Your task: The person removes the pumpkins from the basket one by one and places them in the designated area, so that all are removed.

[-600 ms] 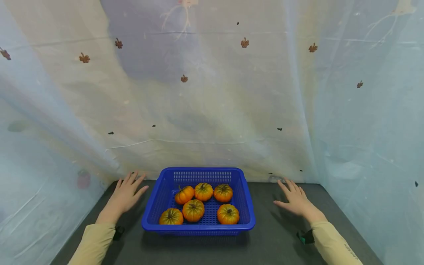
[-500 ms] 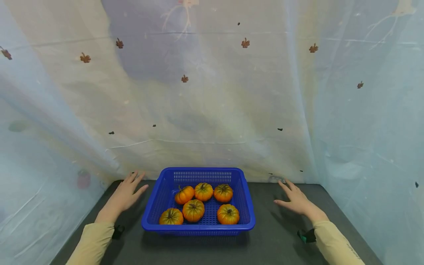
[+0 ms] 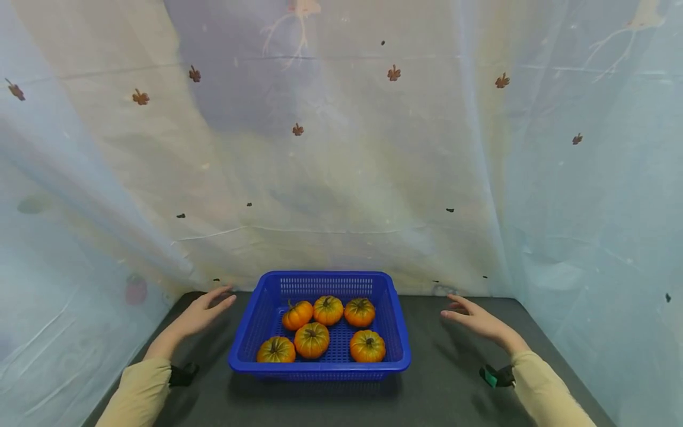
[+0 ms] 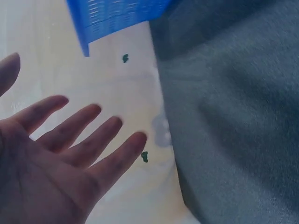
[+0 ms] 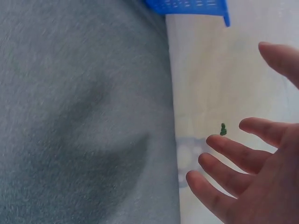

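A blue plastic basket (image 3: 320, 367) with slotted walls stands mid-table in the head view. Several small orange pumpkins (image 3: 312, 340) lie in it, three along the back and the others nearer the front. To the basket's left, my left hand (image 3: 196, 315) hovers above the table, holding nothing. In the left wrist view its fingers (image 4: 84, 126) are spread and nearly straight. On the basket's other side, my right hand (image 3: 480, 323) is also raised and holds nothing. Its fingers (image 5: 233, 154) are relaxed and apart in the right wrist view. Neither hand touches the basket.
The table has a dark grey cover (image 3: 427, 397). A pale, translucent sheet (image 3: 341, 178) printed with small brown leaves hangs behind it and along both sides. Dark straps (image 3: 182, 375) show at the wrists, below the beige sleeves (image 3: 133, 391).
Both hands have turned so that their palms face inward more, thumbs uppermost. The left forearm has shifted slightly outward. The basket and pumpkins stay where they were; the head view has tilted slightly.
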